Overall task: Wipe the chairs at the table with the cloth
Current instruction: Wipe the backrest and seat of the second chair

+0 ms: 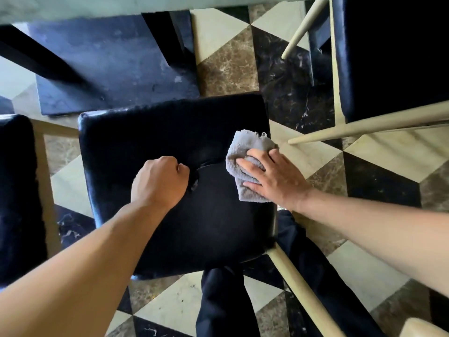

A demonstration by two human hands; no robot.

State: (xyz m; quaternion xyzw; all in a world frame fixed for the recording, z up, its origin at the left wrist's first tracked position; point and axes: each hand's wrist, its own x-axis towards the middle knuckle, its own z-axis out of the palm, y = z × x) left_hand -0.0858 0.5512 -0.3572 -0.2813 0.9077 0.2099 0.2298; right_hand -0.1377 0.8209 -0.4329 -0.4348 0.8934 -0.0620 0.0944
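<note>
A black padded chair (155, 132) stands right below me, its seat toward the table. My left hand (159, 182) is closed in a fist on a fold or edge of the chair's black upholstery near the middle. A grey cloth (245, 147) lies on the right side of the chair. My right hand (272, 175) presses flat on the cloth, fingers spread over it. The cream chair leg (298, 285) runs down to the lower right.
A second black chair (393, 57) with cream legs stands at the upper right, a third chair (17, 190) at the left edge. The pale table edge (121, 8) crosses the top, above its dark base (109, 66). My dark trouser legs (223, 305) stand on the chequered marble floor.
</note>
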